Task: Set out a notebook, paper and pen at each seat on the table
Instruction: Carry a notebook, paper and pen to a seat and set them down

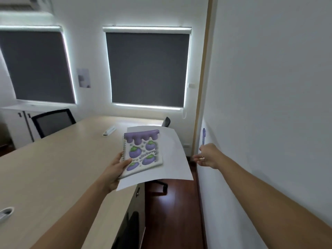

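Left hand (115,169) grips notebook (143,153) and paper (172,159); right hand (209,155) fingers pinch pen (203,136). Worktop (53,168) shows no set laid; placement appears outstanding.

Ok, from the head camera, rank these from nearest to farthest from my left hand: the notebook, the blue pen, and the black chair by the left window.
1. Notebook: held in the left hand, on top of the paper.
2. Blue pen: off to the right, in the right hand.
3. Black chair: across the table, far left.
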The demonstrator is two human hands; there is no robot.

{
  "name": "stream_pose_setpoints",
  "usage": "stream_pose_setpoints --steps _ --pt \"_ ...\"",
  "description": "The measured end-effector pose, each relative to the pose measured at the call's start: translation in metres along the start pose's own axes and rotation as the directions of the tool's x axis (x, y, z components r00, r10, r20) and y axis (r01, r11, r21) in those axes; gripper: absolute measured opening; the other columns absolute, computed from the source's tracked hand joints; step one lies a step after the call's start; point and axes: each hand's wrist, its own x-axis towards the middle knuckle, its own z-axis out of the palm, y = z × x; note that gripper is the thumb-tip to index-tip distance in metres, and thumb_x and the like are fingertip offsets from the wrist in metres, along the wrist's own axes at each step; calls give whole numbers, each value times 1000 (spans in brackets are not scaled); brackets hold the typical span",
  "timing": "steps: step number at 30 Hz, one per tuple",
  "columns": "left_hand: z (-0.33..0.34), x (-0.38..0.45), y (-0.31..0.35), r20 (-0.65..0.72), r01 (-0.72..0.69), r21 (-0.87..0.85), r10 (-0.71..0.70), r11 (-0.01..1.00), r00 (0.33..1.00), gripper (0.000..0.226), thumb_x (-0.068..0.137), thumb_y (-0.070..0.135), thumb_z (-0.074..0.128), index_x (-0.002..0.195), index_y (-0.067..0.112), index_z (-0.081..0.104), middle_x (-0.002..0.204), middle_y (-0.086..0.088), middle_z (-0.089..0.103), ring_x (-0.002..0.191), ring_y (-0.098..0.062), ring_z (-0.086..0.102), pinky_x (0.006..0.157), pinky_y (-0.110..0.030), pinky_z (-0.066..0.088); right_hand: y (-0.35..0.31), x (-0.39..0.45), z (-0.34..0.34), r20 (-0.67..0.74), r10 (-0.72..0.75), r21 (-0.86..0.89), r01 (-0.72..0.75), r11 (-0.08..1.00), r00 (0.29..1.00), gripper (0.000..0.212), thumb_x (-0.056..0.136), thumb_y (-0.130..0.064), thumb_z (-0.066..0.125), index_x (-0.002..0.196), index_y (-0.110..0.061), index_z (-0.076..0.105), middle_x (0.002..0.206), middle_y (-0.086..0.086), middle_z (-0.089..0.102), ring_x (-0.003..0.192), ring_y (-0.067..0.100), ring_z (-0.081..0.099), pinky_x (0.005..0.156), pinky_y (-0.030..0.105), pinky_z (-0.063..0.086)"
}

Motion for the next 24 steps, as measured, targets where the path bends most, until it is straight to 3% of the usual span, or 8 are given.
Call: stream_pose_setpoints --steps 2,4,8,13,17,20,22,24 --pt "-5 25 -8 -17 16 23 -15 1000 1000 40 95 6 47 135 12 44 129 -24 58 77 -28 71 63 -38 61 -6 42 30 85 81 80 -88 993 993 46 96 -10 23 141 -7 31 99 24 65 76 35 65 51 34 52" --pt "-11 45 -13 -29 37 25 -36 999 999 37 96 6 47 132 13 47 125 -23 60 74 -27 72 60 -36 61 -8 79 65 237 127 165 -169 972 963 47 95 -9 22 141 -11 29 98 22 65 76 34 65 51 36 54" --pt "-32 109 -14 -105 25 16 -23 1000 994 36 96 4 46 131 13 47 118 -22 63 70 -25 73 58 -36 61 -42 153 105 214 87 184 -127 975 973 39 92 -5 19 126 -12 37 82 17 61 67 29 60 54 40 50" --pt "-60 231 -20 -132 57 35 -52 998 990 37 96 5 48 133 12 45 119 -21 64 73 -26 73 61 -37 61 -85 255 141 268 70 231 -135 964 961 42 95 -3 19 132 -12 36 80 17 60 66 28 60 49 37 50" --pt "-65 318 -13 -144 46 65 -37 997 989 38 97 5 46 135 12 44 122 -21 61 71 -23 73 58 -34 61 -114 335 156 187 12 186 -48 981 982 48 97 -6 20 146 -6 23 78 18 59 67 28 60 63 41 51" --pt "-69 371 -29 -134 87 39 -81 995 988 36 96 4 46 131 12 46 117 -20 64 71 -24 74 58 -34 61 -108 401 161 206 58 176 -95 980 977 52 97 -8 21 149 -8 17 82 21 61 74 33 63 66 45 54" --pt "-75 416 -29 -149 83 39 -76 996 986 35 96 5 47 131 14 48 121 -21 64 74 -25 73 61 -35 61 -117 450 165 243 83 191 -132 973 966 51 98 -9 22 149 -8 17 84 21 59 79 35 63 69 46 54" --pt "-85 439 -19 -171 78 57 -67 995 983 37 97 6 47 133 14 47 125 -20 63 77 -25 73 64 -36 61 -122 482 158 188 18 149 -47 988 982 48 99 -12 26 147 -6 24 83 18 57 78 34 61 71 45 54"
